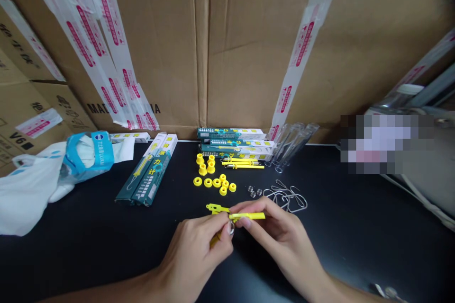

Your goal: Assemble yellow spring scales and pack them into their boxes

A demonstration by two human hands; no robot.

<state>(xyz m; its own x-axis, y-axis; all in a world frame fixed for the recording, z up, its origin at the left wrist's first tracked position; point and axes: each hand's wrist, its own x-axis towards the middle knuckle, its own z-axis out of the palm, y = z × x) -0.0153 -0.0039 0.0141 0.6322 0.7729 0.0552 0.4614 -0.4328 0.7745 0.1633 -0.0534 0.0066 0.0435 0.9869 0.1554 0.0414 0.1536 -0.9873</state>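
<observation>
My right hand [279, 227] pinches a yellow plastic rod [254, 216] between thumb and fingers. Close against it, the thumb and forefinger of my left hand [195, 248] are closed on a small shiny metal spring [231, 228] at the rod's left end. Whether the spring is joined to the rod cannot be seen. More yellow plastic strips [216, 208] lie just behind my fingers, partly covered. Beyond them are several yellow end caps [202, 169] and yellow rings [208, 182]. Wire hooks [286, 197] lie tangled beyond my right hand, with small clear rings [253, 194] beside them.
Yellow rods with springs [245, 166] lie before stacked spring scale boxes [234, 144]. Clear tubes [291, 144] lean at the back right. More boxes [152, 170] and a blue tissue pack [88, 156] are left. A large cardboard box [249, 57] walls off the back.
</observation>
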